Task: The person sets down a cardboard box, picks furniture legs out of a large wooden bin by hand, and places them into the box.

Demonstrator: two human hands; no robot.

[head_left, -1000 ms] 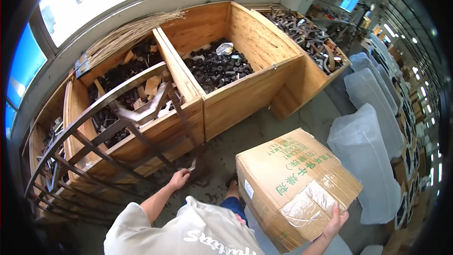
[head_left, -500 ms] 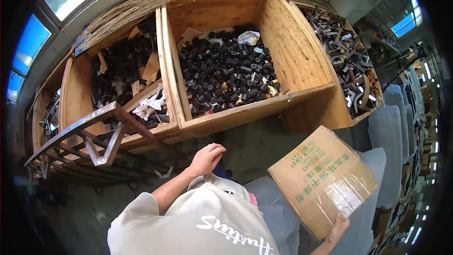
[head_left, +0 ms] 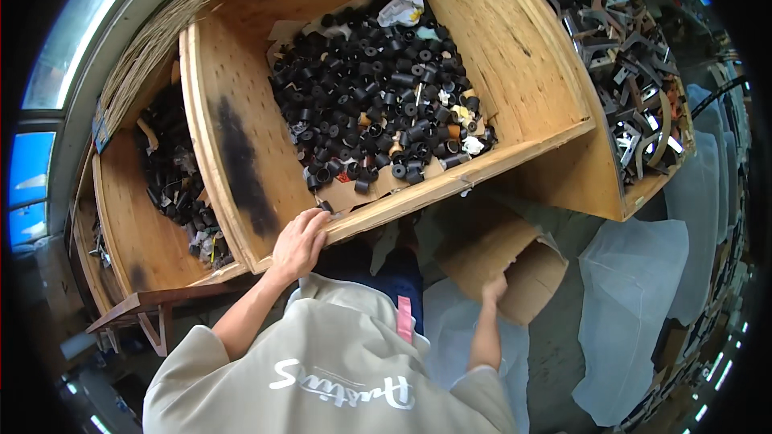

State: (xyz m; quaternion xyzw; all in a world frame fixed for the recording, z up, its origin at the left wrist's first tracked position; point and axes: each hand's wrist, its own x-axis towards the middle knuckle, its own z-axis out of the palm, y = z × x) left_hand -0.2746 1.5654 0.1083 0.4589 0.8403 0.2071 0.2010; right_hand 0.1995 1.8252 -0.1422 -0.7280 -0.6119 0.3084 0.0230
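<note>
Gripping, right side: the right hand (head_left: 494,288) is closing on the edge of the cardboard box (head_left: 473,253), pinching its wall at the mouth. The box is hanging in front of the wooden bin (head_left: 507,56), below its front board; its open end is now facing the wearer, where half a second ago a printed outer face was showing. Its contents: none being visible in the part shown.

Resting, left side: the left hand (head_left: 297,243), earlier hovering apart from the bin, is now lying on its front rim, fingers together over the edge. A small black cylinder (head_left: 324,206) is sitting just beside the fingertips; whether they are pinching it, cannot tell.

Adjoining: black cylinders (head_left: 366,92) are covering the bin's floor. Judged meaning: the wearer is now standing close, bringing these within the left hand's reach.
</note>
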